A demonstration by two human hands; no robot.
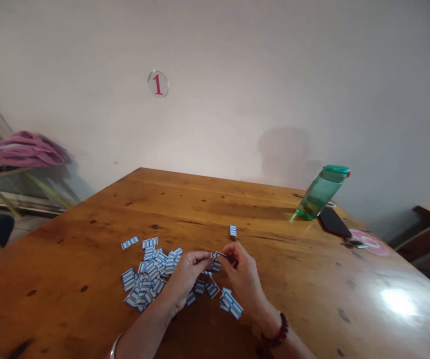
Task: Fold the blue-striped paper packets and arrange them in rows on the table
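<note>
Between my two hands, above the wooden table (275, 279), is a small blue-and-white card (218, 255). My left hand (190, 273) pinches its left side, and my right hand (242, 269) pinches its right side. Whether it is one piece or two I cannot tell. A heap of similar blue-and-white cards (151, 274) spreads to the left of and beneath my left hand. Several more cards (231, 303) lie below my right hand. A small stack of cards (233, 231) sits by itself just beyond my hands.
A green water bottle (322, 193) stands at the back right. Beside it lie a dark phone-like object (334, 222) and a pink round disc (370, 243) with a metal item (354, 243) near it. A pink cloth (26, 149) rests on another table at the left. A wall (215, 124) rises behind.
</note>
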